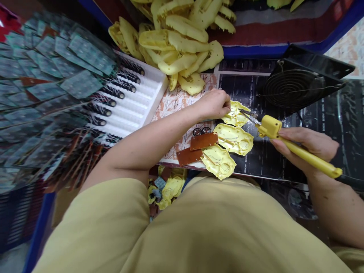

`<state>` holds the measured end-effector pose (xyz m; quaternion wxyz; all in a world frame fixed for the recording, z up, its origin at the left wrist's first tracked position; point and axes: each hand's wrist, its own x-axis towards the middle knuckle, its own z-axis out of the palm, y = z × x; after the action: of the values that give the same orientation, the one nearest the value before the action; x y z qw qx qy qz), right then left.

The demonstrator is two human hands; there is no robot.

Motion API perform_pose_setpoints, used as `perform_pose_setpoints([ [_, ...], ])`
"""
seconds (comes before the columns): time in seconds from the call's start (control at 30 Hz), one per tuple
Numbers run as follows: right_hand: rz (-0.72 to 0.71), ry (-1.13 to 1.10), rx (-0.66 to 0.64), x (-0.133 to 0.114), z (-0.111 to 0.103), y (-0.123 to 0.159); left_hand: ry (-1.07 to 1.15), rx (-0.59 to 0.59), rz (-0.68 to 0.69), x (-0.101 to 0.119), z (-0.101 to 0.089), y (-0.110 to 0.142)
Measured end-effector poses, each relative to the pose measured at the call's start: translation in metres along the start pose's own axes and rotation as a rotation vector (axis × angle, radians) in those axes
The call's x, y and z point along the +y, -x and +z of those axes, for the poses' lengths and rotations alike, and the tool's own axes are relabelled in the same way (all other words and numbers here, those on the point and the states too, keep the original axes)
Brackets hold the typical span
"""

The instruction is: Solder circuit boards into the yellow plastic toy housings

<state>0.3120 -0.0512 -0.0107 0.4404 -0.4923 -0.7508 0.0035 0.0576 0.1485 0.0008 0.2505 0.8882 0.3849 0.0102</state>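
The black-covered table (261,159) carries the work. Near its front edge, the yellow plastic tool with a thin metal tip (270,127) is gripped between the right hand's (308,146) fingers, its tip over the farthest of three thin, irregular yellow plastic shells. The left hand (214,104) has its fingers curled at that farthest shell (236,113); what they pinch is hidden. The middle shell (234,139) and nearest shell (218,162) lie beside two overlapping brown rectangular boards (189,156). Two small round black parts (201,131) sit just beyond the boards.
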Motion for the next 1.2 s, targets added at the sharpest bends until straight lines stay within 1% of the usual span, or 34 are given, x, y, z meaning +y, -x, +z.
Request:
perform_pose_setpoints([
  [0.07, 0.077, 0.044, -0.041, -0.006, -0.002, 0.002, 0.001, 0.012, 0.016, -0.001, 0.001, 0.0],
  [0.13, 0.131, 0.065, -0.029, -0.01, -0.002, 0.005, -0.009, 0.024, 0.05, -0.002, 0.002, 0.0],
  [0.23, 0.079, 0.071, -0.005, -0.012, 0.002, 0.009, -0.037, 0.054, 0.081, -0.004, 0.003, 0.005],
  [0.3, 0.065, 0.055, 0.034, -0.012, 0.005, 0.011, -0.041, 0.095, 0.085, -0.006, 0.003, 0.01],
  [0.4, 0.036, 0.003, 0.068, -0.013, 0.006, 0.009, 0.014, 0.134, 0.07, -0.007, 0.003, 0.017],
  [0.47, 0.006, 0.002, 0.04, -0.014, 0.005, 0.008, 0.05, 0.118, 0.049, -0.006, 0.003, 0.019],
  [0.63, 0.078, 0.005, 0.008, -0.017, 0.006, 0.01, -0.006, 0.045, 0.009, 0.004, 0.001, 0.018],
  [0.73, 0.071, -0.029, 0.002, -0.014, 0.011, 0.013, -0.048, 0.021, -0.008, 0.01, -0.001, 0.016],
  [0.87, 0.082, 0.002, 0.003, -0.011, 0.016, 0.012, -0.066, 0.001, -0.019, 0.014, -0.003, 0.015],
  [0.97, -0.016, -0.025, -0.008, -0.009, 0.017, 0.008, -0.065, -0.004, -0.002, 0.015, -0.003, 0.014],
  [1.07, -0.111, -0.041, -0.046, -0.008, 0.013, 0.004, -0.068, -0.005, 0.002, 0.017, -0.003, 0.013],
  [1.13, -0.127, -0.012, -0.063, -0.007, 0.009, 0.003, -0.076, -0.015, -0.008, 0.017, -0.004, 0.013],
  [1.2, -0.119, 0.016, -0.006, -0.008, 0.004, 0.004, -0.083, -0.034, -0.011, 0.018, -0.006, 0.013],
])
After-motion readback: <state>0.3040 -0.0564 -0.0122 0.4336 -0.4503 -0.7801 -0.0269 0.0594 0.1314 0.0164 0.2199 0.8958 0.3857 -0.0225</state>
